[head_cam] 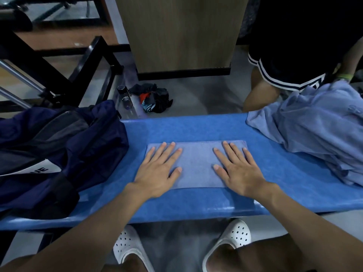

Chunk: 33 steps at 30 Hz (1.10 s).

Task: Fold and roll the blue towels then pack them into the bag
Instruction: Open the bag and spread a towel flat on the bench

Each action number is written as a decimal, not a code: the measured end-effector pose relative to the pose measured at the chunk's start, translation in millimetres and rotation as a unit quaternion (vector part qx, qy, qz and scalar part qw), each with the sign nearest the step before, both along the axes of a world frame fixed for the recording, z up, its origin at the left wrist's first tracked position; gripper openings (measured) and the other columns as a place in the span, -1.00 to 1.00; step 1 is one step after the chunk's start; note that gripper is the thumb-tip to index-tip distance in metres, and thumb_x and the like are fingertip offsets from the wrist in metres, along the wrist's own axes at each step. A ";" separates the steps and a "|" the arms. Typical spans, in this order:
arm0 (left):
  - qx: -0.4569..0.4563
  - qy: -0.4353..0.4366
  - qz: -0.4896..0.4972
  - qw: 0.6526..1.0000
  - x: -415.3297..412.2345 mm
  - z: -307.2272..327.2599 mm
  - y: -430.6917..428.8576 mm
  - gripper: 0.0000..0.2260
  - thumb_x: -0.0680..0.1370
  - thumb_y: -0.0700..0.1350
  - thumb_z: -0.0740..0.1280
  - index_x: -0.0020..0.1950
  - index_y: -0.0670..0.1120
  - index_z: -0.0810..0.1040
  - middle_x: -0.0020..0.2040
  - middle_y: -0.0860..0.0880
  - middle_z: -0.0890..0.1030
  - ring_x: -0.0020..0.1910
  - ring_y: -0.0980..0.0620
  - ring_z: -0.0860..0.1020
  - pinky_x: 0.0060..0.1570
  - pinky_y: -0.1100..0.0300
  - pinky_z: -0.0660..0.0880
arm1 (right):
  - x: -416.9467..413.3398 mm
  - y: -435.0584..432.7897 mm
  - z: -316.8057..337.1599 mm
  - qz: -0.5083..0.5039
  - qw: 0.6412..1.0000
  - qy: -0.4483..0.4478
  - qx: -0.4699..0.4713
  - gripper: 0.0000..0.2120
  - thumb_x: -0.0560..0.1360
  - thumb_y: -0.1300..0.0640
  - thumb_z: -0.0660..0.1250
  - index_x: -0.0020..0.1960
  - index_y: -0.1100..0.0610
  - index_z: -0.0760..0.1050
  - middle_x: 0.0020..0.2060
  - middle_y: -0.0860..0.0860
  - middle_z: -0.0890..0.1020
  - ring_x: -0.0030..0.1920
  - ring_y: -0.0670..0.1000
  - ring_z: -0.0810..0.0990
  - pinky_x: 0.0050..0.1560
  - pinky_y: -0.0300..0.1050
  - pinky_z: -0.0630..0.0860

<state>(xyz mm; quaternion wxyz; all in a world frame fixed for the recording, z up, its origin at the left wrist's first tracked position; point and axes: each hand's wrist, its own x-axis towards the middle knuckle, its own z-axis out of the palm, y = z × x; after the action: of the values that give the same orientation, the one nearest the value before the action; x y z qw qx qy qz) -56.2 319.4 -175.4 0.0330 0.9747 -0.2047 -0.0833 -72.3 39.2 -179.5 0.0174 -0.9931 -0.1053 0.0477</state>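
Observation:
A light blue towel, folded into a flat rectangle, lies in the middle of the blue bench. My left hand presses flat on its left part, fingers straight and spread. My right hand presses flat on its right part the same way. A dark navy bag sits open on the bench's left end. A loose heap of light blue towels lies on the bench's right end.
Another person in dark shorts stands behind the bench at the right. On the floor beyond are a clear bottle and a dark cloth bundle. A wooden cabinet stands behind, black metal frames at left.

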 end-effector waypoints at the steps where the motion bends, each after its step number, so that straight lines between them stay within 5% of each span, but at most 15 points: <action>1: 0.001 0.001 0.004 1.000 -0.7 -0.6 -0.1 -0.40 0.55 0.30 -0.33 0.59 0.19 -0.29 0.59 0.16 -0.31 0.54 0.12 -0.38 0.55 -0.01 -0.30 | 1.2 -0.9 1.5 -0.001 1.000 0.006 0.001 -0.13 0.35 -0.40 -0.63 0.58 -0.14 -0.17 0.59 -0.05 -0.11 0.58 0.00 -0.16 0.53 0.08 -0.22; 7: -0.002 0.005 0.007 1.000 -8.8 1.7 4.0 -0.40 0.53 0.31 -0.35 0.57 0.20 -0.31 0.59 0.15 -0.32 0.53 0.13 -0.41 0.53 0.04 -0.35 | -2.1 0.9 10.3 0.023 0.999 0.034 -0.011 -0.10 0.32 -0.39 -0.69 0.57 -0.13 -0.22 0.58 -0.05 -0.16 0.58 0.02 -0.17 0.52 0.13 -0.18; 10: 0.007 0.009 0.001 1.000 -13.1 9.2 6.3 -0.33 0.51 0.30 -0.32 0.62 0.15 -0.18 0.63 0.09 -0.21 0.59 0.05 -0.30 0.55 0.03 -0.26 | -0.8 4.0 18.6 0.028 0.999 -0.028 0.027 -0.33 0.54 -0.27 -0.26 0.51 -0.05 0.23 0.52 -0.02 0.25 0.51 0.04 0.21 0.44 0.10 0.11; 13: -0.042 -0.066 0.024 0.997 4.8 25.7 -1.2 -0.39 0.58 0.19 -0.11 0.59 -0.01 0.18 0.56 -0.03 0.25 0.57 -0.05 0.14 0.50 0.05 0.04 | 22.0 1.3 27.8 -0.033 0.994 -0.083 0.068 -0.61 0.61 -0.06 0.02 0.35 0.00 0.41 0.25 -0.05 0.52 0.29 0.03 0.40 0.23 0.00 0.16; 16: -0.046 -0.056 0.051 0.996 32.9 32.8 -7.5 -0.57 0.67 0.05 0.11 0.52 -0.03 0.32 0.41 0.01 0.41 0.41 -0.04 0.31 0.34 0.08 0.14 | 44.0 -0.1 34.8 -0.056 0.995 -0.028 0.080 -0.67 0.63 0.00 0.10 0.37 -0.05 0.38 0.19 -0.05 0.51 0.26 0.04 0.38 0.19 -0.02 0.16; 20: -0.019 -0.028 0.061 0.998 48.7 31.6 -8.4 -0.68 0.67 0.05 0.14 0.37 0.03 0.47 0.27 0.04 0.47 0.26 -0.02 0.38 0.21 0.08 0.17 | 58.0 -4.0 37.8 -0.053 0.995 -0.020 0.085 -0.80 0.60 0.05 0.18 0.18 0.00 0.48 0.00 -0.04 0.43 0.12 0.06 0.37 0.04 -0.07 0.14; 25: -0.074 -0.031 0.071 0.994 50.0 28.4 -4.0 -0.81 0.65 0.05 0.21 0.21 0.03 0.48 0.14 0.07 0.50 0.16 0.01 0.41 0.12 0.11 0.16 | 60.5 -11.0 33.7 -0.058 0.992 -0.023 0.107 -0.98 0.54 0.09 0.26 -0.06 0.00 0.44 -0.10 -0.06 0.43 0.03 0.04 0.41 -0.02 -0.11 0.09; 33: -0.103 -0.023 0.084 0.991 50.0 31.1 -0.6 -0.87 0.65 0.03 0.22 0.10 0.01 0.45 0.02 0.10 0.47 0.07 0.03 0.41 0.10 0.10 0.22 | 60.9 -16.4 33.5 -0.057 0.991 -0.023 0.117 -0.96 0.53 0.14 0.26 -0.09 0.03 0.46 -0.11 -0.06 0.45 -0.02 0.02 0.42 -0.01 -0.10 0.14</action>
<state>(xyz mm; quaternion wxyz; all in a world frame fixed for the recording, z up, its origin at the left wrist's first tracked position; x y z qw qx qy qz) -6.2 318.7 -144.3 0.1352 0.9816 -0.1300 -0.0360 -11.4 22.8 -146.0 0.1333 -0.9895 -0.0541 0.0107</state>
